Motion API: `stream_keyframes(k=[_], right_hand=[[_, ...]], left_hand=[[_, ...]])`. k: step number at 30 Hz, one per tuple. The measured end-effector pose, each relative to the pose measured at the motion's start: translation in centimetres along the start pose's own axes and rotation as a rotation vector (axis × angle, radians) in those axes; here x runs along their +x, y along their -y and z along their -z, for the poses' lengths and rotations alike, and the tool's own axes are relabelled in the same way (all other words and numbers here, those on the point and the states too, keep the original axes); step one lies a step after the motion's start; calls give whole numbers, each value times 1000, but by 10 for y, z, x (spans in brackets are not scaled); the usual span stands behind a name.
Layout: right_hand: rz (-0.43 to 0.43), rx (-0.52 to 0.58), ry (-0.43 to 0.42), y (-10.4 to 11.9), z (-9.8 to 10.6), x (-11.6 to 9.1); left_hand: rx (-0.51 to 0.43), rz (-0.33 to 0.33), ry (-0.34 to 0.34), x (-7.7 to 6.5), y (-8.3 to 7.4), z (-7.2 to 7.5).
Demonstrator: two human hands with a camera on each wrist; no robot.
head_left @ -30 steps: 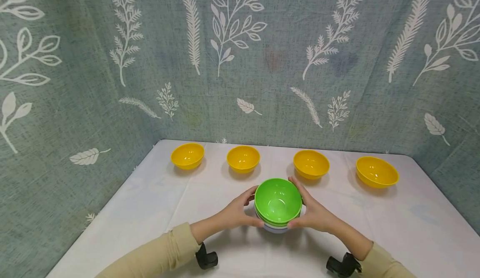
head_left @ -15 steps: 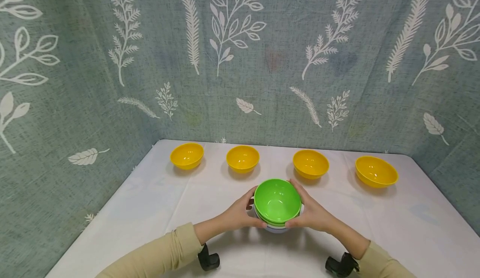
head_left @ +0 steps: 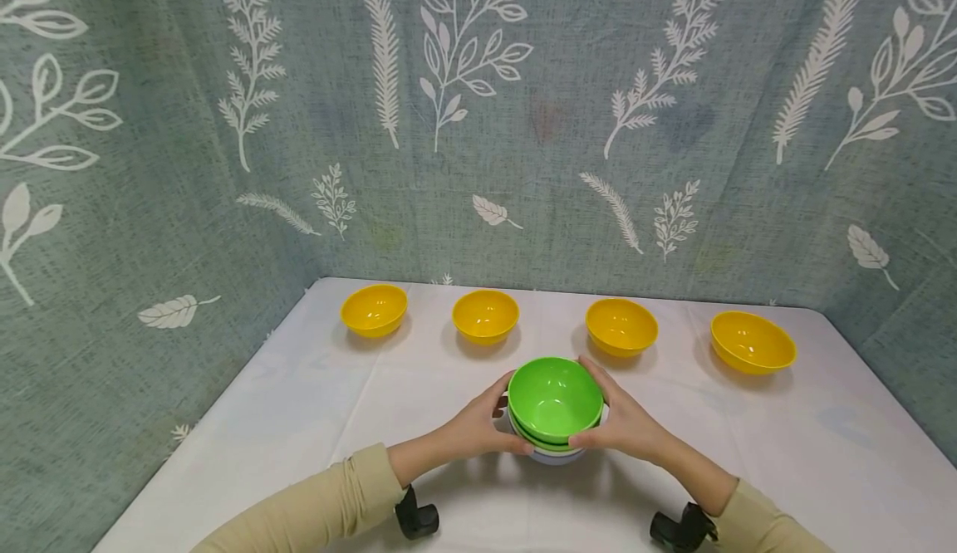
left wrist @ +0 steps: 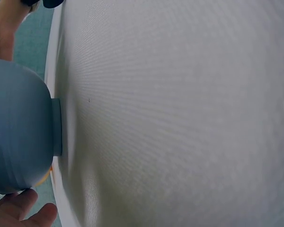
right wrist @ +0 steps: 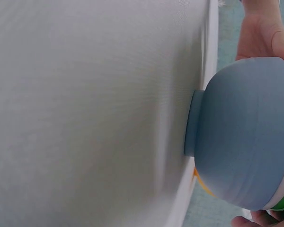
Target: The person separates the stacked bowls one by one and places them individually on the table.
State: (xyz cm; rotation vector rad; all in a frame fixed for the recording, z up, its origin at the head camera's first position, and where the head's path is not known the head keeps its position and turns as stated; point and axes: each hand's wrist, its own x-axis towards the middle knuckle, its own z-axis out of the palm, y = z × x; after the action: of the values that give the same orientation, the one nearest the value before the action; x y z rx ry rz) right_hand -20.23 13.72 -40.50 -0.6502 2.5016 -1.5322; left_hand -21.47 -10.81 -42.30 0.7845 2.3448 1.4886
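Observation:
Between both hands stands an upright stack of nested bowls, with a shiny green bowl point(head_left: 555, 399) on top. Another green rim shows beneath it, then a whitish rim and a blue bowl point(right wrist: 248, 127) at the bottom. My left hand point(head_left: 482, 424) grips the stack's left side, thumb at the front and fingers wrapping toward the back. On the other side my right hand point(head_left: 624, 420) grips it the same way, its thumb near the left one. In the left wrist view, the blue bowl's foot point(left wrist: 57, 126) is close over the white tablecloth point(left wrist: 180, 118).
Along the far part of the table stand several yellow bowls in a row: one at far left point(head_left: 374, 310), another left of centre point(head_left: 485, 317), one behind my right hand point(head_left: 620, 327) and one at far right point(head_left: 751, 342). A leaf-patterned curtain point(head_left: 553, 163) hangs behind.
Both thumbs have slid slightly toward each other along the front of the stack. The stack stays almost in the same place, and the yellow bowls have not moved.

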Motion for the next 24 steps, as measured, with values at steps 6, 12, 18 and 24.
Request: stream_keyframes(k=[6,12,18,24], right_hand=[[16,18,-7,2,2,-2],[40,37,-29,4,7,-4],[41,42,-60,9,15,-6],[48,30,-62,14,24,-10]], left_hand=[[4,-3,9,0,0,0],[4,11,14,-1,-1,1],[11,21,15,-1,-3,1],[28,36,16,-2,-5,2]])
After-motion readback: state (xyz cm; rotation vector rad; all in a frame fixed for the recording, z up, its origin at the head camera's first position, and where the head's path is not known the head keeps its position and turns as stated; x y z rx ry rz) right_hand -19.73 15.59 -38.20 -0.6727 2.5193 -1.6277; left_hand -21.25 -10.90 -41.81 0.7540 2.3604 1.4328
